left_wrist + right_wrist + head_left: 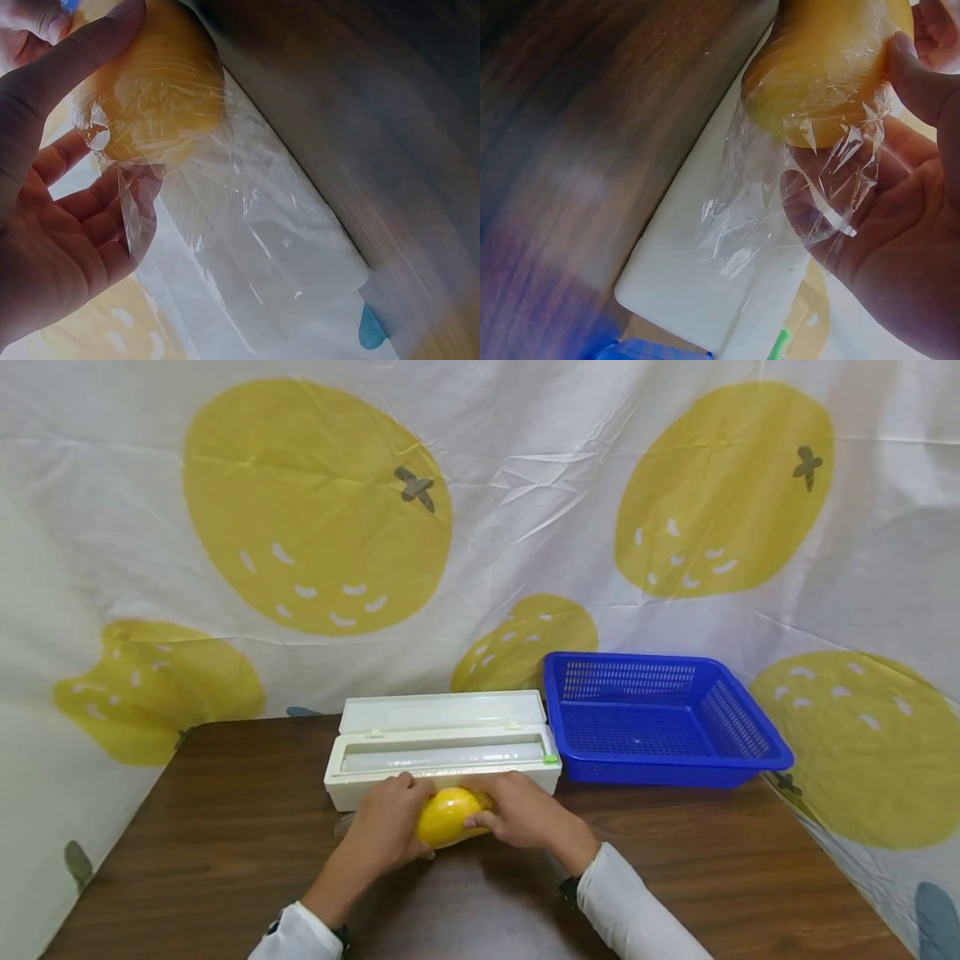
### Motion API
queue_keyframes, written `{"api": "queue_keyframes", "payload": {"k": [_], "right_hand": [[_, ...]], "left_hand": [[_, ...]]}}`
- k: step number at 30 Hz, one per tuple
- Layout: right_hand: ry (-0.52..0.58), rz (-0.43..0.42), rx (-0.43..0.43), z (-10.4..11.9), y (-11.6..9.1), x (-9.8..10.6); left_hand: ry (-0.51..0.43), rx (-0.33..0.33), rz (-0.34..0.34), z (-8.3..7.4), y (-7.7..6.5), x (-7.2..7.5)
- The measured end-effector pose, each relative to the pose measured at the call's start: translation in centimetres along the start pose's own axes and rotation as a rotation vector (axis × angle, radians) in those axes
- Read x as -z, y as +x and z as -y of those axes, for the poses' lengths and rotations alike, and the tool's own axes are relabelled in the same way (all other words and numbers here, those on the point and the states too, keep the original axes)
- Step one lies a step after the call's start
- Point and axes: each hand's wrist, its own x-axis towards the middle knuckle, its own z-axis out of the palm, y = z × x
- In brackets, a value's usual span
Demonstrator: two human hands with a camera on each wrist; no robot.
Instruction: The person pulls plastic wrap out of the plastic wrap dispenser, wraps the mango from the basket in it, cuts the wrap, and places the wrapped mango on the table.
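A smooth yellow fruit (447,818), mango-like in shape, is held between both hands close in front of the white cling film dispenser (352,791). Clear cling film (739,199) covers it and hangs loose past its ends. My left hand (390,821) grips the left end, thumb laid across the fruit and fingers curled behind it and the film. At the other end my right hand (519,810) holds on, its thumb pressing the near side. In the right wrist view, the right fingers (810,187) show through the loose film.
The dispenser's lid (442,712) is raised, with a film roll (442,757) inside and a small green slider (551,759) at its right end. A blue plastic basket (667,760) stands right beside it on the brown wooden table (225,827). A fruit-print cloth (525,527) hangs behind.
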Motion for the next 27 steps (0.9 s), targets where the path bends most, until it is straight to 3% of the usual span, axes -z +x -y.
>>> {"api": "queue_keyframes", "payload": {"k": [6, 16, 27], "right_hand": [[-0.075, -0.041, -0.014, 0.3, 0.1, -0.1], [-0.321, -0.177, 0.061, 1.7, 0.2, 0.0], [-0.364, -0.19, 0.08, 2.0, 0.0, 0.0]], "left_hand": [[-0.043, 0.019, 0.007, 0.5, 0.0, -0.2], [-0.139, 0.099, 0.058, 1.0, 0.1, -0.3], [-0.224, 0.132, 0.079, 1.3, 0.0, -0.2]]}}
